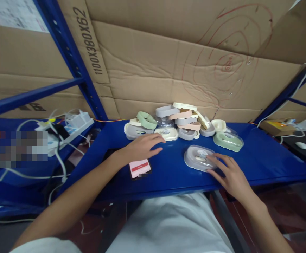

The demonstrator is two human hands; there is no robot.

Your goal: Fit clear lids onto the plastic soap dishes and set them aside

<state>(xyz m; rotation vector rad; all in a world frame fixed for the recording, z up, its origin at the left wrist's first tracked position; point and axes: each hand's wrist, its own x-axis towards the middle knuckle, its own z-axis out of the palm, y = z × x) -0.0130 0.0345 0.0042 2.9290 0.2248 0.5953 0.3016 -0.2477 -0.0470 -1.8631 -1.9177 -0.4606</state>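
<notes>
My left hand (144, 147) hovers over the table's left part, its fingers apart and nothing in them. Beneath it lies a phone (140, 169) with a lit pink screen, partly covered by the hand. Just beyond its fingertips is a cream dish (166, 134) at the front of a pile. My right hand (228, 172) is spread at the right end of a pale grey lidded dish (199, 160), fingertips on the clear lid and thumb by the front rim. That dish rests flat on the table, with a small white oblong piece showing through its lid.
Several grey, cream, pink and green dish parts (187, 121) are heaped against the cardboard wall (147, 66). A green lidded dish (228, 141) lies on the blue table (169, 182) at the right. Blue metal posts (71, 59) and a power strip (76, 124) with cables stand left.
</notes>
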